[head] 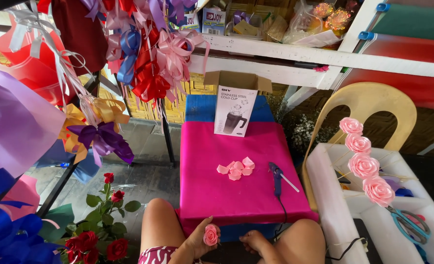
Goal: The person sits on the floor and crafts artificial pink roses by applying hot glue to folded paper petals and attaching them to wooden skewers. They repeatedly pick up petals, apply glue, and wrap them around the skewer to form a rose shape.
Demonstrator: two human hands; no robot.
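Note:
My left hand [197,240] is low in the view, between my knees, with its fingers closed around a small pink ribbon rose [210,235]. Just to its right, my right hand [252,241] rests below the front edge of the magenta-covered table [202,195]; its fingers curl loosely and I cannot see anything in them. On the table lies a small pile of folded pink ribbon petals [236,168]. A blue glue gun [276,177] with a white glue stick lies to the right of them, its cord hanging over the front edge.
An open cardboard box [235,103] stands at the table's far end. Several finished pink roses [364,165] on sticks rise from a white crate at right, with teal scissors [410,224]. A yellow plastic chair [368,110] stands behind. Ribbon bows hang at upper left; red roses [99,242] sit lower left.

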